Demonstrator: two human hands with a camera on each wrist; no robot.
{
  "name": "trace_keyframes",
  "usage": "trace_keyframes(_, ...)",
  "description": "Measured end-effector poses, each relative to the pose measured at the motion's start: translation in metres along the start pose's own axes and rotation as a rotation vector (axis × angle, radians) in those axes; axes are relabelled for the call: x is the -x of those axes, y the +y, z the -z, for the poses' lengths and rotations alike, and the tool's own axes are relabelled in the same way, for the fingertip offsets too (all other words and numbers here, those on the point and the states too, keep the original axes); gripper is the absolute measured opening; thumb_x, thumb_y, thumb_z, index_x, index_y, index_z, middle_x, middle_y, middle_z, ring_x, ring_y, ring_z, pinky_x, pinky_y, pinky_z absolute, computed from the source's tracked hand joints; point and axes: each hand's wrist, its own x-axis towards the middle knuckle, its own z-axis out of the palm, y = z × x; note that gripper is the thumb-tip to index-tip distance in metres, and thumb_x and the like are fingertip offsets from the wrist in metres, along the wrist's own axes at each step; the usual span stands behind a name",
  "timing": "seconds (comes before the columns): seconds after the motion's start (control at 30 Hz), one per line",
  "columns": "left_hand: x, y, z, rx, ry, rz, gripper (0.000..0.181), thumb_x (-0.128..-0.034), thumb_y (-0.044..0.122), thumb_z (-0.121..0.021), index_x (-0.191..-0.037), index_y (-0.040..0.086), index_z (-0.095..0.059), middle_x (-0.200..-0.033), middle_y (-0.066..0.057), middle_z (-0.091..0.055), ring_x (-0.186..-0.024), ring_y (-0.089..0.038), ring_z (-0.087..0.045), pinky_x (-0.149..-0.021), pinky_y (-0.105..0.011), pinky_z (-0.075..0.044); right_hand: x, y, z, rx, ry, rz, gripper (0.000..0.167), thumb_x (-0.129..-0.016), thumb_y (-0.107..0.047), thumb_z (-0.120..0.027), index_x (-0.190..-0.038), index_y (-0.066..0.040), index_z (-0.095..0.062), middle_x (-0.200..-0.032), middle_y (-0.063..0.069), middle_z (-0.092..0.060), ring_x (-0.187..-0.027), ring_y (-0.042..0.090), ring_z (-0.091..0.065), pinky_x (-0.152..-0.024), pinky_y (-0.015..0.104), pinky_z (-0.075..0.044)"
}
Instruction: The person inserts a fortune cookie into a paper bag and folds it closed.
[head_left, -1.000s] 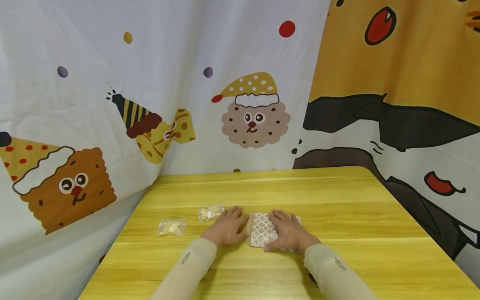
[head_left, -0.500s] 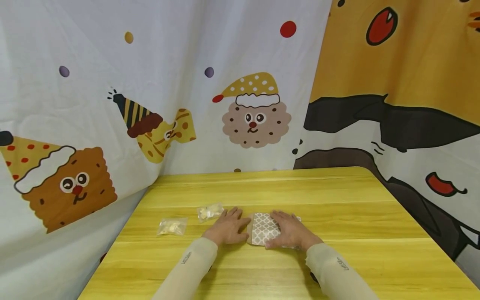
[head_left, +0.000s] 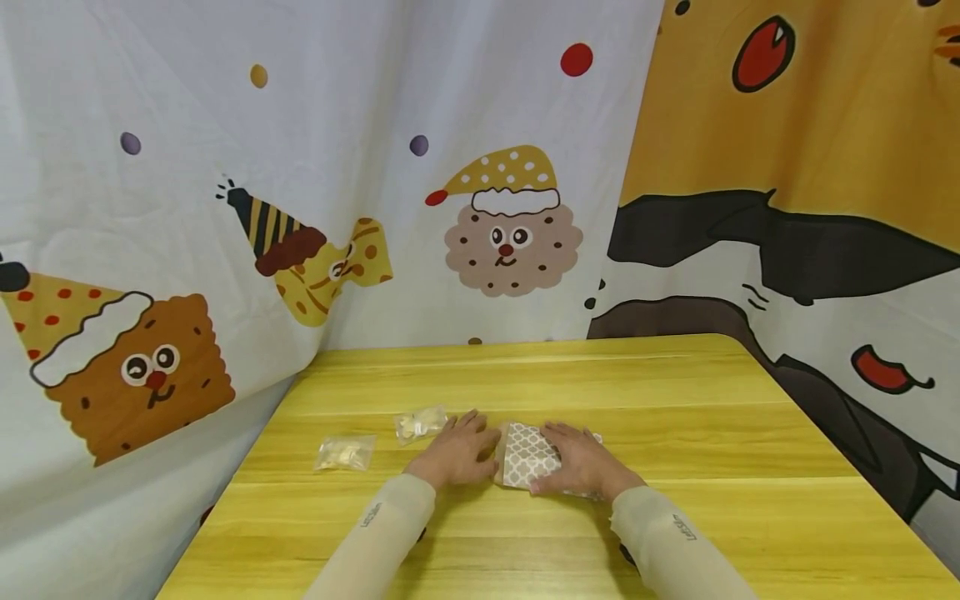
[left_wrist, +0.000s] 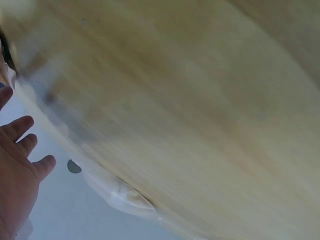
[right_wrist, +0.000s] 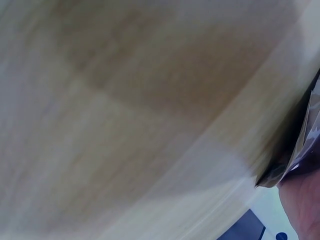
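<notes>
A flat packet (head_left: 530, 457) with a white and beige lattice pattern lies on the wooden table, a plain tan strip along its left side. My right hand (head_left: 585, 463) covers its right part and holds it, thumb at the near edge and fingers at the far edge. My left hand (head_left: 456, 450) is at the tan strip with fingers spread; whether it touches is hard to tell. The left wrist view shows that left hand (left_wrist: 17, 175) with fingers apart. A shiny clear wrapper edge (right_wrist: 305, 145) shows by the right hand (right_wrist: 302, 205) in the right wrist view.
Two small clear bags of pale pieces lie to the left: one bag (head_left: 345, 454) farther out, the other bag (head_left: 420, 423) beside my left fingertips. Behind the wooden table (head_left: 675, 392) hangs a cartoon-printed curtain (head_left: 360, 125).
My right thumb has drawn in slightly to the packet's near edge. The packet's left end has shifted a little. My left hand has barely moved, and the small bags stay put.
</notes>
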Motion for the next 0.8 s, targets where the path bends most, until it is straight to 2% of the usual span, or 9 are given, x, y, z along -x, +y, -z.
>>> trace_keyframes(0.23,-0.002,0.003,0.000,0.093,0.062,-0.005,0.056,-0.1004,0.044,-0.049,-0.150,0.017,-0.045,-0.156,-0.014,-0.036,-0.147,-0.032,-0.024,-0.117,-0.052,-0.020,-0.001,-0.001,0.000,0.007,-0.005,0.001,0.110,-0.067,-0.074,-0.075,-0.152,-0.011,-0.042,-0.157,0.011,-0.033,-0.144,0.032,-0.029,-0.117,0.058,-0.013)
trace_keyframes(0.5,-0.007,0.010,-0.002,0.454,0.192,0.010,0.051,-0.1015,0.031,-0.055,-0.144,0.004,-0.050,-0.144,-0.017,-0.049,-0.135,-0.036,-0.042,-0.111,-0.053,-0.033,0.000,-0.002,0.000,0.009,0.000,-0.003,0.110,-0.068,-0.073,-0.076,-0.151,-0.010,-0.042,-0.158,0.011,-0.033,-0.144,0.032,-0.029,-0.117,0.058,-0.013)
trace_keyframes(0.63,-0.010,0.015,-0.005,0.547,0.225,0.009,0.050,-0.1008,0.029,-0.058,-0.141,0.001,-0.052,-0.136,-0.018,-0.056,-0.126,-0.035,-0.051,-0.106,-0.051,-0.040,0.000,-0.002,0.000,0.006,0.003,-0.004,0.110,-0.068,-0.073,-0.076,-0.151,-0.010,-0.042,-0.157,0.011,-0.034,-0.144,0.033,-0.030,-0.117,0.059,-0.013)
trace_keyframes(0.8,-0.011,0.022,-0.008,0.625,0.225,0.037,0.047,-0.1009,0.025,-0.060,-0.140,0.001,-0.053,-0.126,-0.017,-0.061,-0.116,-0.032,-0.058,-0.100,-0.047,-0.047,-0.001,-0.002,0.000,0.009,0.003,-0.002,0.110,-0.068,-0.073,-0.076,-0.151,-0.009,-0.042,-0.157,0.011,-0.034,-0.144,0.032,-0.030,-0.117,0.059,-0.013)
